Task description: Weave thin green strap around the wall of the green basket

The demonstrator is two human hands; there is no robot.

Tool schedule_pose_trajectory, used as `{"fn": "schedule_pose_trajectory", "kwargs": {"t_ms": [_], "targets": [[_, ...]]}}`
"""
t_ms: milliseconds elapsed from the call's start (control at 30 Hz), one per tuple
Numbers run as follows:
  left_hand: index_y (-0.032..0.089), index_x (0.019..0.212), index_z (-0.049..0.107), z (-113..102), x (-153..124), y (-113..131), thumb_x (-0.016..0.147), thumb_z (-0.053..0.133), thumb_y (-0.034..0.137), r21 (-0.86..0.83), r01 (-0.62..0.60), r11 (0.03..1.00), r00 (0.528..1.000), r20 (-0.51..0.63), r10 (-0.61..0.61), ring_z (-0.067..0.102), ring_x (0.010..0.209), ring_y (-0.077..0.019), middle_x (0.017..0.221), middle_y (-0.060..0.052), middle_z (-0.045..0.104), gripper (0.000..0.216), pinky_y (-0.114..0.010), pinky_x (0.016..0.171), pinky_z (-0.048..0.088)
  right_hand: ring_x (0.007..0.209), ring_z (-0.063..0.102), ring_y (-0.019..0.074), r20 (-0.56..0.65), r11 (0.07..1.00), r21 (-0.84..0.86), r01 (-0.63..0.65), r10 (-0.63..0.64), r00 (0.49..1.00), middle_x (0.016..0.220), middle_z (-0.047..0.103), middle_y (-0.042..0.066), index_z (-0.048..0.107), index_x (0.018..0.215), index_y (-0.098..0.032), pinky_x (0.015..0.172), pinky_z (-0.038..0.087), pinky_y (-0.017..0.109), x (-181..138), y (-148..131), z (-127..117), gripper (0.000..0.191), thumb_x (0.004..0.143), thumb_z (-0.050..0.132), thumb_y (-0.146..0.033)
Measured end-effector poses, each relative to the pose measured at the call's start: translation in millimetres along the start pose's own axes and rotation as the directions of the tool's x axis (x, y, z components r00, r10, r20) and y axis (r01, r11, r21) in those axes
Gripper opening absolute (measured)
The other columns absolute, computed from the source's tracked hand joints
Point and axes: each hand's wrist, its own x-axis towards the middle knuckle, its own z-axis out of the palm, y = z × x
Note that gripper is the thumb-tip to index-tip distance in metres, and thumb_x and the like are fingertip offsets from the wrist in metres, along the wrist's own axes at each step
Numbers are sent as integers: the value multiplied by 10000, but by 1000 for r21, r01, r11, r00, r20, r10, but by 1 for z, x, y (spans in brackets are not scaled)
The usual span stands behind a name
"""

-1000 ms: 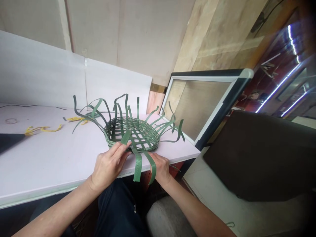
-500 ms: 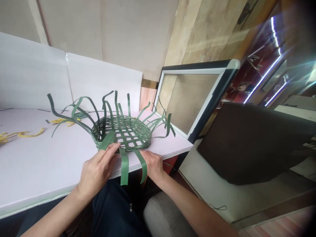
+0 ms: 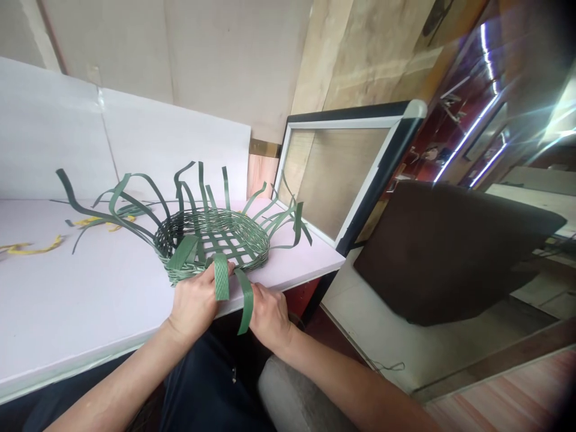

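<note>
A partly woven oval green basket sits at the table's front edge, its base an open lattice of flat strips. Long loose strips stand up and fan out around its rim. My left hand is closed on the near rim, its fingertips beside a flat green strip that curls over them. To its right, my right hand is closed just outside the rim, next to another hanging strip. What its fingers pinch is hidden. A further strip bends inward left of my left hand.
Yellow strands and a coil of thin green strand lie on the white table. White panels stand behind. At the table's right end leans a dark-and-white frame; beyond is a dark brown seat back.
My left hand has moved right along the near rim, and a strip now loops over its fingers. My right hand has shifted slightly left and down. The view has turned a little right.
</note>
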Motion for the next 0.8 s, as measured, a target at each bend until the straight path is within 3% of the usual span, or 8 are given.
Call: {"fn": "schedule_pose_trajectory", "kwargs": {"t_ms": [67, 167, 333, 500, 567, 667, 733, 800], "targets": [[203, 1122, 669, 1, 0, -1, 904, 484, 89, -18, 18, 1000, 1000, 12, -18, 684, 674, -162, 1024, -37, 739, 308, -271, 470, 397, 607, 649, 191, 45, 999, -6, -34, 35, 998, 748, 679, 42, 623, 1000, -143, 560, 446, 288, -1, -16, -6, 229, 846, 460, -100], [197, 1067, 683, 2, -2, 0, 910, 460, 92, -57, 46, 997, 997, 65, -42, 661, 633, -136, 992, -50, 733, 292, -252, 482, 389, 498, 618, 200, 87, 993, -104, -61, 70, 994, 644, 654, 36, 624, 867, -164, 464, 418, 300, -6, -49, -16, 210, 780, 475, -44], [205, 1016, 687, 2, 1, 1, 933, 423, 133, -67, 83, 994, 989, 132, -73, 642, 607, -123, 1013, -55, 722, 285, -236, 466, 372, 360, 506, 197, 14, 976, -203, 80, -79, 997, 553, 592, 47, 633, 787, -149, 350, 336, 326, -17, -105, -39, 193, 679, 503, -56], [196, 1150, 652, 2, -1, -5, 945, 373, 104, -119, 45, 992, 988, 150, -27, 708, 808, -166, 1145, -77, 702, 358, -228, 540, 487, 413, 539, 190, 103, 972, -69, 223, -216, 971, 595, 595, 29, 596, 791, -170, 356, 353, 331, 0, -110, -77, 133, 743, 506, -85], [191, 1289, 573, 2, -8, -13, 949, 373, 107, -205, 11, 979, 993, 114, 13, 699, 970, -191, 1267, -97, 651, 403, -243, 643, 549, 440, 566, 191, 254, 958, -28, 287, -271, 928, 616, 605, 31, 590, 810, -164, 367, 363, 323, 3, -102, -86, 86, 773, 522, -126], [205, 1401, 461, -6, -26, -33, 961, 393, 128, -376, -74, 924, 994, 44, 98, 623, 1162, -181, 1393, -89, 565, 452, -260, 882, 550, 509, 620, 203, 548, 955, 20, 297, -259, 795, 693, 653, 46, 601, 861, -152, 404, 388, 307, -5, -88, -90, 105, 763, 564, -160], [218, 1298, 548, -19, -36, -47, 958, 454, 157, -398, -96, 912, 995, -34, 90, 642, 1106, -166, 1291, -62, 634, 358, -260, 929, 529, 579, 657, 212, 673, 968, -6, 251, -182, 717, 757, 683, 53, 612, 898, -156, 440, 398, 294, -15, -77, -87, 155, 758, 556, -121], [222, 1111, 634, -34, -39, -60, 940, 520, 201, -310, -10, 951, 990, -135, -34, 669, 958, -176, 1091, -46, 700, 206, -286, 866, 539, 641, 679, 212, 727, 980, -79, 185, -71, 683, 797, 694, 49, 622, 919, -169, 476, 395, 285, -23, -65, -84, 223, 766, 511, -51]]}}
